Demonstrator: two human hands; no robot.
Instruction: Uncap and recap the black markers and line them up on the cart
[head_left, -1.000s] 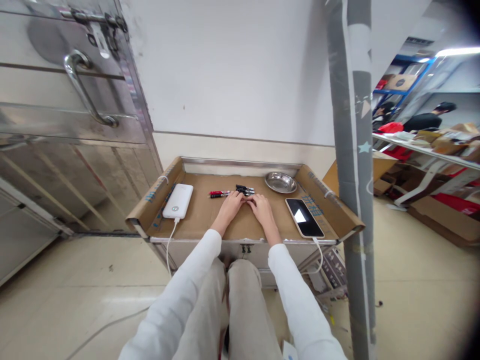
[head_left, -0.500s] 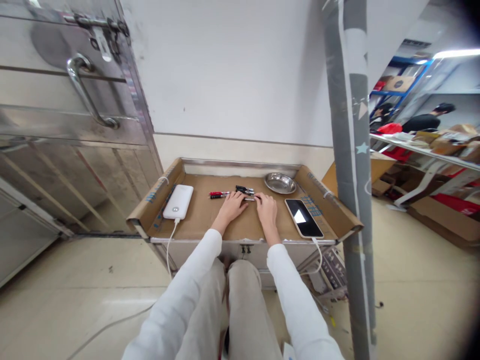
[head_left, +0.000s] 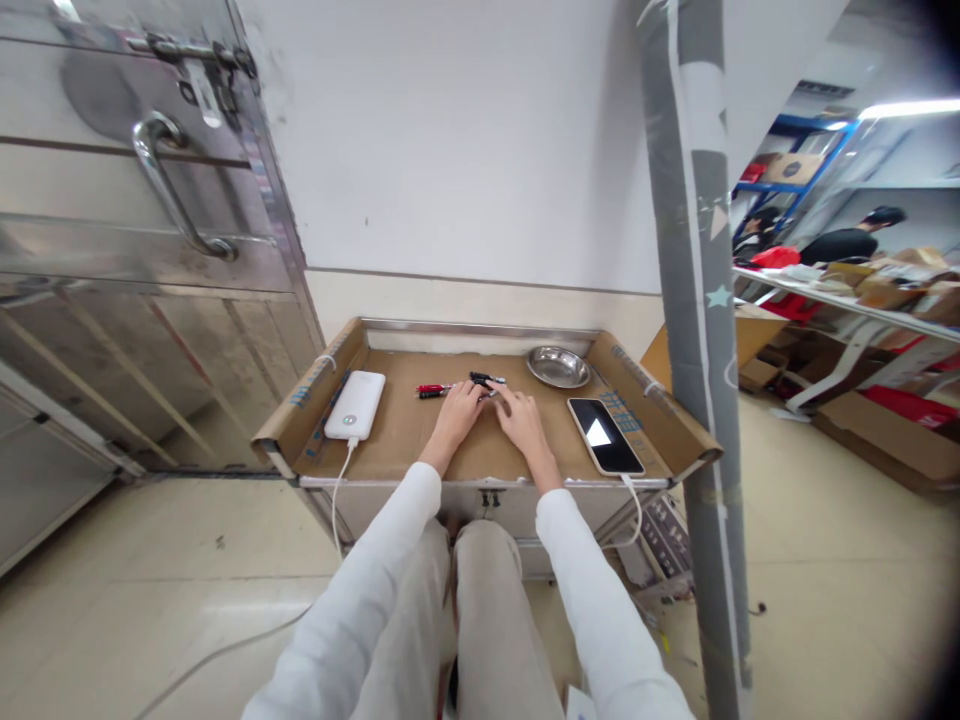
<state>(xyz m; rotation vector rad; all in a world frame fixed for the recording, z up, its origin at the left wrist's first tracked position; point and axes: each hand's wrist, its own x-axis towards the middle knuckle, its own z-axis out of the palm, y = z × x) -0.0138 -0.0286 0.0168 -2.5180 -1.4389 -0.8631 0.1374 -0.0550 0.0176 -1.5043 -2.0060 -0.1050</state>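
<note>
While the L hand (head_left: 457, 415) bends over the pens w/ fingers half curled, the R hand (head_left: 523, 420) reaches in beside it, forefinger out, tips close to the L's; can't tell if either actually grips, fingers hide it. Clock centred on the fingertips: dark pens (head_left: 480, 378) at 12, just beyond; red pen (head_left: 431, 388) and black pen (head_left: 430, 394) at 9, side by side, R ends running toward the L hand. Farther out: steel dish (head_left: 559, 367) at 2, phone (head_left: 607, 436) btwn 3 and 4, white power bank (head_left: 355, 404) at 9, all on the cardboard lining (head_left: 405, 440).

Progress, by my judgement: pen handling prob. midway; pens are out & loosely grouped, not in one neat row, both hands busy there. How much is left, can't say.

Vs. 0.5 s ago: R hand was apart, toward 3, at the end of a pen spanning the gap; now it's in toward 9, gap nearly closed. L hand, dish, phone, power bank approx. same.
</note>
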